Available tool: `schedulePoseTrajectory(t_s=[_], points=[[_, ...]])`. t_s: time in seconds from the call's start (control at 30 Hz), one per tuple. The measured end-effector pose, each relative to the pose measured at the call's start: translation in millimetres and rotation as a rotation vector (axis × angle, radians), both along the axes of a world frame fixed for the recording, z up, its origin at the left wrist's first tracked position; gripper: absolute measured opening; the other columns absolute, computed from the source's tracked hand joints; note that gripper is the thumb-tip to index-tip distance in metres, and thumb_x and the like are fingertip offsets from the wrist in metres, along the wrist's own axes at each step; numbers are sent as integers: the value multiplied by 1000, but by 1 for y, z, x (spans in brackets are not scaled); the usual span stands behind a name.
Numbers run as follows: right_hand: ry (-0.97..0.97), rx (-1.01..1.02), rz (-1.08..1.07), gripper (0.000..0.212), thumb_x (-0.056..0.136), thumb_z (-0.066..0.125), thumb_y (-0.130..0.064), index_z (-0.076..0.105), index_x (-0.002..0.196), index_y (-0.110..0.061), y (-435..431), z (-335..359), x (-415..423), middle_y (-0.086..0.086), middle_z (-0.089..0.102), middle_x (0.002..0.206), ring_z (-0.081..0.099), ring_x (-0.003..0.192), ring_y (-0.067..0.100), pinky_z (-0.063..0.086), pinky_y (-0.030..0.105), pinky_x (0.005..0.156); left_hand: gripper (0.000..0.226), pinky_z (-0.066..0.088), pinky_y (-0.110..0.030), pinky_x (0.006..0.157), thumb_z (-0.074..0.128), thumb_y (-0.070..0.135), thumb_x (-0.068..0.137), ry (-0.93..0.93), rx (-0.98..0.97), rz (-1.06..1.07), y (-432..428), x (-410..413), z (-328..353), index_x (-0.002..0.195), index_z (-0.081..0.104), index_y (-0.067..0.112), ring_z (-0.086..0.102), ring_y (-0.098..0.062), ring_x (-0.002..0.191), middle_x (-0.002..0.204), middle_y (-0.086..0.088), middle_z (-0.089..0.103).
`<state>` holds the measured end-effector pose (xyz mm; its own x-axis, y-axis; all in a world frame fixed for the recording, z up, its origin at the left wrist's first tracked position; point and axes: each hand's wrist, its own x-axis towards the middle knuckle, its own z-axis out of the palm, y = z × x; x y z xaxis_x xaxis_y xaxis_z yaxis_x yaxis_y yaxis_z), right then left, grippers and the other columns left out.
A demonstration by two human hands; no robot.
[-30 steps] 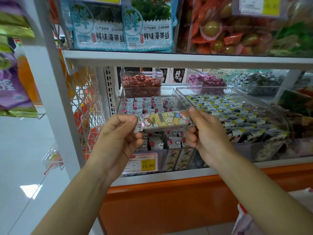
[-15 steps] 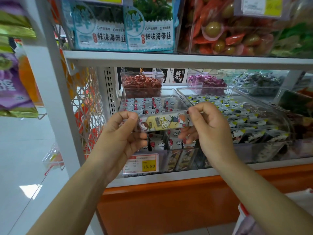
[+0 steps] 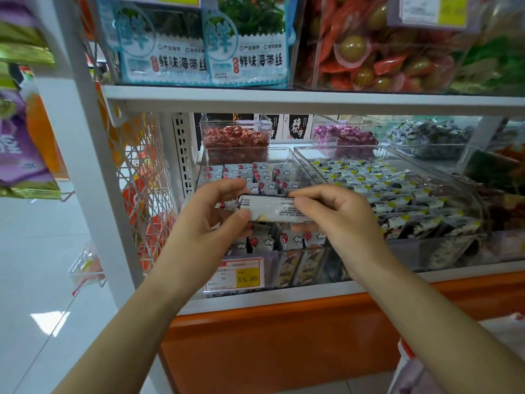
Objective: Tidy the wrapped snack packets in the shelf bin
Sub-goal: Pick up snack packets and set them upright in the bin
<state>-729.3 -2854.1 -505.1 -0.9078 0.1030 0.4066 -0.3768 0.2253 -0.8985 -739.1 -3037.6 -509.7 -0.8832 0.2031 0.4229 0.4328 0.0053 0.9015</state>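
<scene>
Packet over the bin looks light, crinkly, slippery; left hand and right hand pinch its ends, sensibly.

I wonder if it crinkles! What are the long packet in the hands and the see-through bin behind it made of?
The long white snack packet with a dark edge looks like thin plastic film, smooth, faintly shiny, with small print; probably crinkly. The clear rectangular shelf bin looks like hard glossy plastic, maybe acrylic: the small white packets show through its walls and its rim glints.
</scene>
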Motion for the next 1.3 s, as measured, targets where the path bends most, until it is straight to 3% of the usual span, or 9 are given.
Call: schedulePoseTrajectory(t_s=[0.17, 0.3, 0.37, 0.57, 0.8, 0.93, 1.07, 1.17, 1.3], points=[[-42, -72, -86, 20, 84, 66, -18, 72, 66, -20, 5, 0, -5, 11, 70, 80, 67, 81, 30, 55, 52, 75, 41, 57, -29, 77, 58, 8, 87, 90, -171, 1, 2, 4, 1, 115, 53, 39, 64, -10, 85, 108, 18, 58], [93, 159, -150, 18, 87, 63, -19, 68, 69, -19, 6, 1, -2, 0, 66, 65, 61, 62, 5, 47, 15, 61, 38, 55, -21, 75, 59, 16, 88, 75, -253, 41, 4, 6, -2, 116, 53, 40, 63, -8, 85, 112, 13, 57], [128, 210, -155, 18, 87, 63, -19, 66, 70, -23, 4, 1, 0, -7, 64, 66, 59, 63, 2, 43, 7, 57, 28, 55, -23, 71, 59, 26, 87, 26, -242, 70, 3, 6, -2, 112, 57, 37, 64, -6, 82, 106, 12, 61], [164, 281, -97, 15, 88, 62, -20, 69, 77, -12, -2, -1, 4, -3, 64, 68, 58, 63, 6, 45, 18, 58, 13, 58, -41, 67, 60, 29, 83, -27, -236, 160, -2, 3, 2, 78, 71, 22, 65, -14, 70, 76, 5, 69], [150, 297, -49, 15, 88, 62, -18, 70, 78, -10, -2, 1, 3, 5, 68, 71, 60, 66, 14, 48, 29, 62, 24, 47, -9, 51, 61, 27, 86, 31, -360, 140, -13, -2, 9, 67, 73, 19, 64, -5, 57, 65, 7, 70], [146, 285, -61, 15, 87, 63, -19, 70, 76, -13, -3, -1, 2, 1, 67, 70, 60, 64, 10, 48, 20, 60, 20, 49, -10, 51, 59, 25, 86, 7, -324, 113, -13, -2, 7, 72, 72, 20, 66, -3, 57, 68, 10, 71], [143, 274, -116, 23, 88, 61, -19, 65, 67, -12, -1, -4, -2, -3, 58, 57, 54, 55, 3, 37, 7, 54, 35, 57, -24, 70, 53, 56, 67, -35, -364, 71, -10, -2, 3, 89, 68, 34, 66, -5, 76, 83, 10, 70], [96, 244, -102, 33, 91, 57, -21, 65, 71, 3, 4, -7, -6, 23, 60, 65, 56, 58, 24, 43, 14, 55, 40, 54, -17, 71, 61, 49, 71, -2, -474, 90, -6, 0, 0, 109, 62, 35, 64, 1, 82, 92, 16, 67], [-41, -23, 116, 19, 85, 63, -20, 69, 101, -12, 7, -5, -7, 4, 71, 95, 69, 86, 13, 59, 30, 72, 24, 58, -32, 72, 58, 25, 89, 33, -327, 192, -3, -3, -1, 113, 62, 26, 68, -8, 78, 90, 8, 70]])
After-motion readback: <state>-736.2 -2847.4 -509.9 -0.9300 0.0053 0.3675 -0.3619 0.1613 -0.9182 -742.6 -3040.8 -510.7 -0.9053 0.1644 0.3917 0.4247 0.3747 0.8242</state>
